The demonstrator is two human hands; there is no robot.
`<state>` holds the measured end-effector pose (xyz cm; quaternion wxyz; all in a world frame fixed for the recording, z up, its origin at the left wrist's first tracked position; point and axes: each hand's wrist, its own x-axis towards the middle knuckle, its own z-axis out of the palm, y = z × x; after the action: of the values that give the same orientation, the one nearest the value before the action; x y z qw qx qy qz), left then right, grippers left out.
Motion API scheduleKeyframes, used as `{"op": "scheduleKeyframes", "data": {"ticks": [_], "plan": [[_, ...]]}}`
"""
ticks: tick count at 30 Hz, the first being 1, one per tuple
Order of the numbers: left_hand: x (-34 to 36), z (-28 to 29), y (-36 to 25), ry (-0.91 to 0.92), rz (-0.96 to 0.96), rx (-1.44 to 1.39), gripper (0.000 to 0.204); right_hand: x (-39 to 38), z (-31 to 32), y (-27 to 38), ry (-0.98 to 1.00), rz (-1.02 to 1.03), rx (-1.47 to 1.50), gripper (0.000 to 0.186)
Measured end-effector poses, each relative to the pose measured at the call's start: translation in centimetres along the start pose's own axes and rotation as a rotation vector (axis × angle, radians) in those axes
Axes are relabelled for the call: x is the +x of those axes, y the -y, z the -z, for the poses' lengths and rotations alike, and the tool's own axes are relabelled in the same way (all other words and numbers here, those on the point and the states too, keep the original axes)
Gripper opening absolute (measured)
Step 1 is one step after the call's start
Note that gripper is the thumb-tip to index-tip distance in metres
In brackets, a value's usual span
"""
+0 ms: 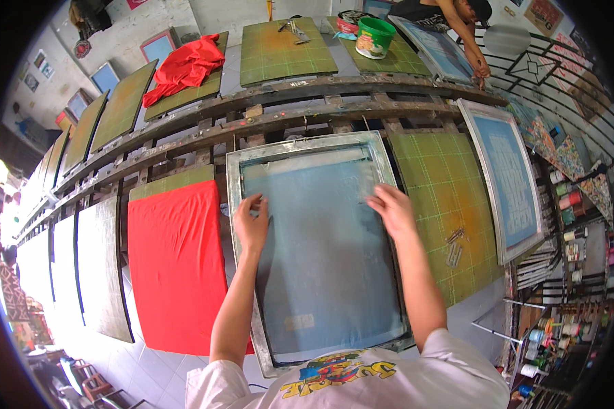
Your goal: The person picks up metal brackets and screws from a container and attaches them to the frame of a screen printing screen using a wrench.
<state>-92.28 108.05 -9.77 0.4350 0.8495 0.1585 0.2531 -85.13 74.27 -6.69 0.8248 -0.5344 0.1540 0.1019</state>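
Observation:
In front of me lies a screen printing frame (pixel 307 144) with a pale, worn rim and blue-grey mesh (pixel 327 266). Over the upper left of the mesh is my left hand (pixel 251 226), its fingers curled and thumb close to them. My right hand (pixel 394 211) hovers by the frame's right side, thumb and fingers pinched together. Something clear and shiny, perhaps tape, shows faintly at the right fingertips; what either hand holds is too small to make out. A strip of tape (pixel 299 321) sits low on the mesh.
Left of the frame, a red cloth (pixel 177 266) covers a board. A green gridded board (pixel 447 204) with metal clips (pixel 455 247) lies right, beside another screen (pixel 505 174). Beyond the wooden rails (pixel 280 109) are a green bucket (pixel 374 39), red fabric (pixel 187 65) and a co-worker (pixel 457 27).

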Motion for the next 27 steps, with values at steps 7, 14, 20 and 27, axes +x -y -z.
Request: {"op": "scheduleKeyframes", "data": {"ticks": [7,14,20,27], "plan": [[6.7,-6.4,-2.7,0.223,0.068,-0.029,0.033,12.9,-12.0,-3.5,0.136,-0.025,-0.092,0.027],[11.6,-9.0,-2.0,0.284,0.270,-0.161,0.045,12.7,-16.0,-5.0,0.109,0.097,-0.154,0.014],[12.9,-11.4,-3.5,0.301,0.381,-0.394,0.044,10.0,-16.2,-5.8,0.139,0.978,-0.947,0.026],[15.3,-11.6,-2.9,0.503,0.201,-0.247,0.040,12.7,-14.5,-5.0,0.213,0.153,-0.379,0.030]]}}
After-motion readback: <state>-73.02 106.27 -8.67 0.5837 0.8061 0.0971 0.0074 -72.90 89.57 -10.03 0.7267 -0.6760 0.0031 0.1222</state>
